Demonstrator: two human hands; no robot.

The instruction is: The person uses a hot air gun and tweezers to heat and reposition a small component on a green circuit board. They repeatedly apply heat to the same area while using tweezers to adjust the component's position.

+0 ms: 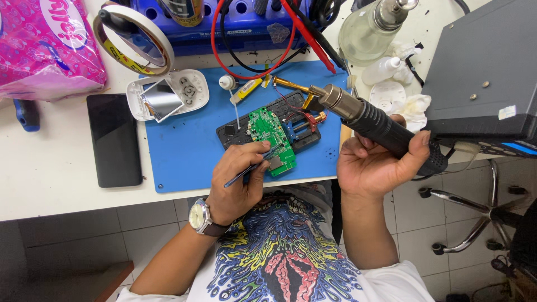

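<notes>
The left hand point(240, 182) is curled narrow, its fingers pinched round a pair of blue tweezers point(251, 166) whose tips rest on the lower edge of a green circuit board point(270, 134). That board lies in a black holder point(235, 134) in the middle of a blue work mat point(184, 151) on the white desk point(50, 173). The right hand point(372, 165) is wrapped fully round the black grip of a hot-air gun point(369, 120), thumb and fingers closed about it; the gun's metal nozzle points up and left, hanging just above the holder's right end, near red wires. A watch point(199, 215) sits on the left wrist. Left of the mat lie a dark phone point(113, 140) and a white casing with a small screen point(168, 95); a tape roll point(134, 36) stands above them.
</notes>
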